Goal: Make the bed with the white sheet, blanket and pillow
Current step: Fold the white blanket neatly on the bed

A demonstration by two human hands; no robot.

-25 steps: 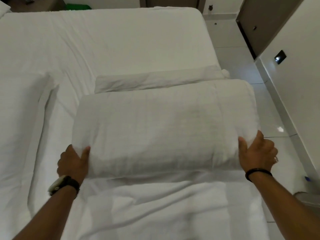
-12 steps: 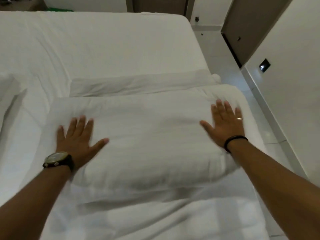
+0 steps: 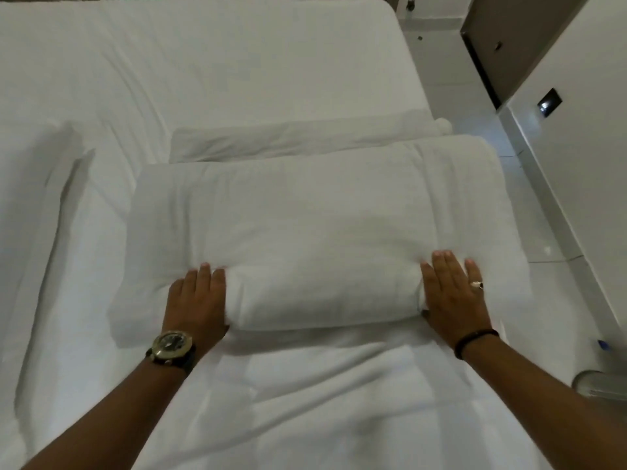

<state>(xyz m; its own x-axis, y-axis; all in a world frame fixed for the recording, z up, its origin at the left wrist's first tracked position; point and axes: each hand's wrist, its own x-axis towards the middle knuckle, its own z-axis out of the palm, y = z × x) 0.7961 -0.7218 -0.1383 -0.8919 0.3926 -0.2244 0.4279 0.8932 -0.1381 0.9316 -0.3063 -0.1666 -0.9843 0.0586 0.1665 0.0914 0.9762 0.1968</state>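
A plump white pillow point(image 3: 319, 232) lies across the bed in the middle of the view. My left hand point(image 3: 196, 300) presses flat into its near edge on the left, fingers together, denting the fabric. My right hand point(image 3: 453, 300) presses the near edge on the right in the same way. Neither hand grips anything. Behind the pillow lies a flatter folded white piece point(image 3: 298, 140). The white sheet point(image 3: 237, 62) covers the mattress beyond. White bedding point(image 3: 322, 401) spreads under my forearms.
A raised fold of white bedding point(image 3: 40, 198) runs along the left. The bed's right edge drops to a pale tiled floor point(image 3: 475, 106). A white wall with a dark switch plate point(image 3: 549, 104) stands at right, a dark door point(image 3: 509, 35) beyond.
My hands were gripping the pillow's near corners, then spread flat on its top. Now both have slid back toward me and press into its near edge, closer together.
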